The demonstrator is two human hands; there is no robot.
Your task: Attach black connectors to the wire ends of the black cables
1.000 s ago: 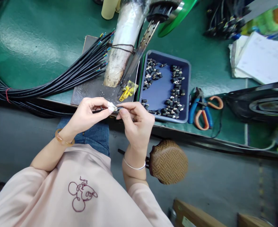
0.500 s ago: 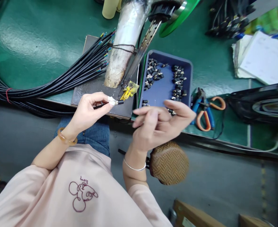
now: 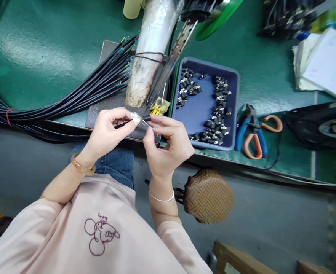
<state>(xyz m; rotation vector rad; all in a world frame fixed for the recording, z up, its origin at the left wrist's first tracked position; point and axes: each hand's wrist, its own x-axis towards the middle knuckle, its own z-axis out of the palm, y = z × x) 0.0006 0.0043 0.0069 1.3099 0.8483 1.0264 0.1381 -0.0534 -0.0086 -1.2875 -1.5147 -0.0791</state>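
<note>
- The person's bare right hand (image 3: 169, 146), spread-fingered beside the tray half a second ago, has returned to the left hand (image 3: 108, 123).
- Its fingertips now meet the small black cylindrical connector (image 3: 146, 118), which stuck out free from the left fingertips and now tilts slightly upward.
- A thin pale strand (image 3: 147, 123), too small to identify, now shows by the right fingertips.
- The blue-grey rectangular plastic tray's (image 3: 198, 110) near edge, covered then, is now mostly uncovered.

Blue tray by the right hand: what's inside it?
The blue tray holds many small black parts with shiny metal ends, mostly along its left, right and near sides. The right hand covers its near left corner, so anything there can't be seen.
</note>
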